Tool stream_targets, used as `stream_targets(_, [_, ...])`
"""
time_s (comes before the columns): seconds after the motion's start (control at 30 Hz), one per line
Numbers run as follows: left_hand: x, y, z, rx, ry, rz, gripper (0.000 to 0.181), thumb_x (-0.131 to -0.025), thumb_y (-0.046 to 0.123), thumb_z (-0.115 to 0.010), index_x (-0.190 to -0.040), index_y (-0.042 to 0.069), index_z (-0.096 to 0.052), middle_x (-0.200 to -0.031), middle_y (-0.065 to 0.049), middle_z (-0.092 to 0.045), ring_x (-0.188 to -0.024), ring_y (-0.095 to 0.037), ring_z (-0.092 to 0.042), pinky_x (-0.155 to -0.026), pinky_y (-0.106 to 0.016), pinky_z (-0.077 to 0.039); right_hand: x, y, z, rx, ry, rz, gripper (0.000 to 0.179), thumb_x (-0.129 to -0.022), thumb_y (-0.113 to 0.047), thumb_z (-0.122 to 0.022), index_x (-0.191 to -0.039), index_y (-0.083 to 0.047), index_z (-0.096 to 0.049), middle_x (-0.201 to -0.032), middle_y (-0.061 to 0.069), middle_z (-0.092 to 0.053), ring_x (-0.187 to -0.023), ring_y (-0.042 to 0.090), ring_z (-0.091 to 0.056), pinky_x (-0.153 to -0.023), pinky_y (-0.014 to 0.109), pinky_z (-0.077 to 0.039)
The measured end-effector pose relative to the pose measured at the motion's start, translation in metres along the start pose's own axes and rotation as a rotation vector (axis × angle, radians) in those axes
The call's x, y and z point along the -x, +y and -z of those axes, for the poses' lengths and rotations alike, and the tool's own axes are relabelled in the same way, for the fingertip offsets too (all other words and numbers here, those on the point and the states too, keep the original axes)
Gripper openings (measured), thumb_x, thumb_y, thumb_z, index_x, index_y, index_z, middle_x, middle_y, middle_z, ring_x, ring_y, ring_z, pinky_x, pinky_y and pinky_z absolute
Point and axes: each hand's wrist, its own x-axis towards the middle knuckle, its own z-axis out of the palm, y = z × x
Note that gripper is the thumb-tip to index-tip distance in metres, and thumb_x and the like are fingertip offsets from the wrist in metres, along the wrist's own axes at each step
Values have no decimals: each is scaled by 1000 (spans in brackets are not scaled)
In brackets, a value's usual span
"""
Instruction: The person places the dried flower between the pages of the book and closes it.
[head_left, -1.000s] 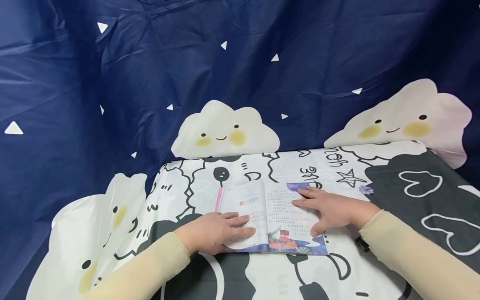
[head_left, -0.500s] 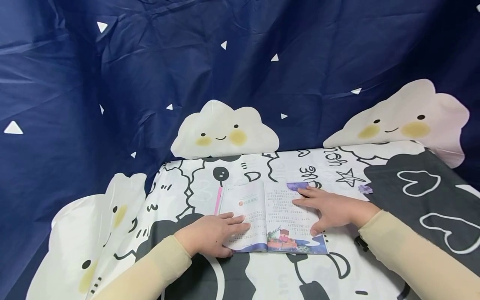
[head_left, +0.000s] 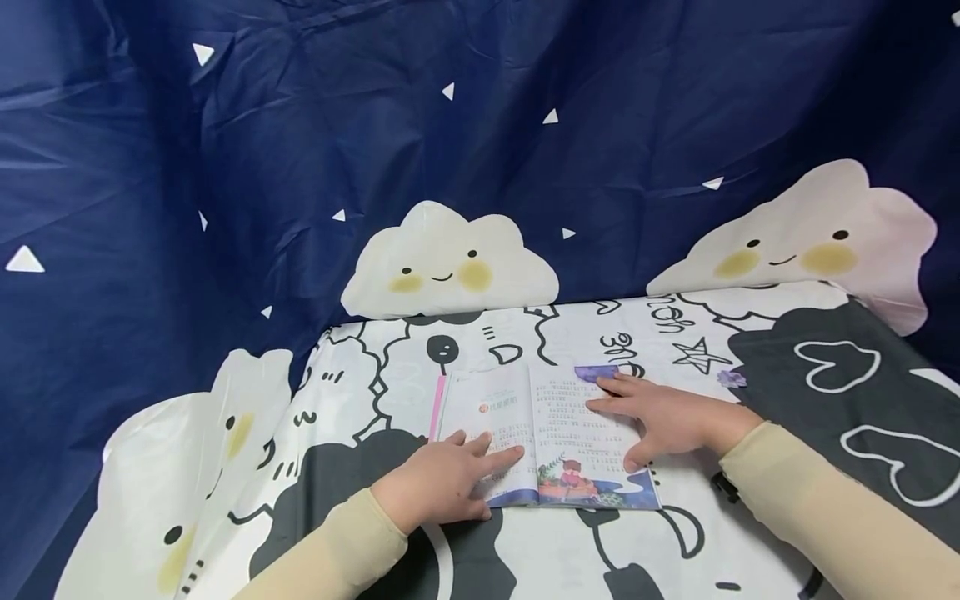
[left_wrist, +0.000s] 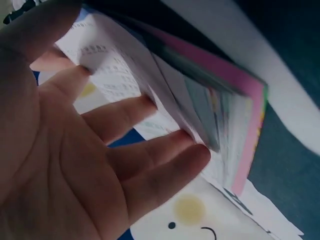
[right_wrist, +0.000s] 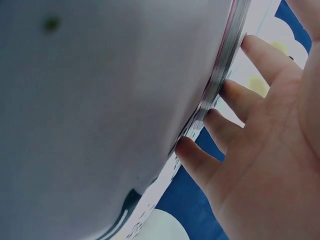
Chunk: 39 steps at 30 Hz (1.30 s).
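An open book (head_left: 555,425) with printed text lies on the patterned cloth, a drawing of a small figure at the foot of its right page. My left hand (head_left: 450,479) rests on the lower left page, fingers spread and pointing right. On the right page, near its outer edge, lies my right hand (head_left: 667,421) with its fingers extended. The left wrist view has the left hand's fingertips (left_wrist: 200,152) against the page, and the book's pink cover edge (left_wrist: 255,115) beyond. In the right wrist view, fingertips (right_wrist: 187,145) touch along the page edges (right_wrist: 227,55).
A white cloth (head_left: 585,333) with black drawings covers the surface. Dark blue fabric (head_left: 480,150) with white triangles hangs behind. Cloud shapes with faces (head_left: 450,267) stand along the back and left. A small purple flower-like piece (head_left: 732,379) lies right of the book.
My left hand has shifted slightly right and nearer me on the left page, its fingertips now closer to the book's fold. The right hand stays where it was.
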Motion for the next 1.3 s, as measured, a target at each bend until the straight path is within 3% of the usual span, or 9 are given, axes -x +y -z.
stream_targets(0.2, [-1, 0, -1, -45, 25, -33, 80, -88, 57, -73, -157, 43, -35, -160, -6, -38, -139, -39, -43, -94, -54, -51, 2, -1, 2, 2, 15, 0, 96, -71, -60, -83, -153, -22, -49, -165, 16, -23, -149, 48, -13, -111, 69, -24])
stream_targets(0.4, [-1, -9, -8, -10, 12, -113, 84, -92, 61, -65, -162, 38, -24, -168, 0, -18, -151, -37, -23, -107, -57, -40, 3, 0, 4, 10, 18, 14, 95, -72, -61, -82, -153, -23, -49, -165, 16, -24, -150, 48, -13, -111, 68, -24])
stream_targets(0.6, [-2, -16, -11, -40, 63, -197, 87, -93, 61, -63, -163, 38, -17, -169, -3, -15, -150, -39, -23, -107, -60, -39, 4, 4, 4, 28, 29, 22, 94, -73, -62, -81, -153, -24, -49, -165, 15, -24, -150, 47, -13, -111, 67, -24])
stream_targets(0.77, [-3, -16, -14, -10, 70, -235, 89, -92, 61, -65, -163, 39, -17, -169, -5, -14, -150, -41, -22, -109, -58, -38, 7, 5, 1, 36, 18, 15, 92, -74, -62, -81, -152, -25, -50, -165, 15, -25, -150, 46, -15, -111, 67, -25])
stream_targets(1.1, [2, -16, -21, 32, 87, -220, 86, -92, 61, -64, -162, 36, -22, -168, -7, -19, -148, -43, -25, -110, -59, -36, 22, 7, 4, 92, 136, 77, 76, -80, -52, -80, -148, -27, -56, -158, 20, -37, -145, 50, -27, -106, 68, -33])
stream_targets(1.3, [-1, -17, -22, 18, 104, -225, 84, -93, 62, -62, -162, 36, -23, -167, -7, -21, -147, -43, -27, -109, -58, -37, 33, 25, 19, 100, 200, 28, 64, -86, -41, -80, -145, -27, -59, -155, 19, -42, -144, 47, -30, -105, 69, -33])
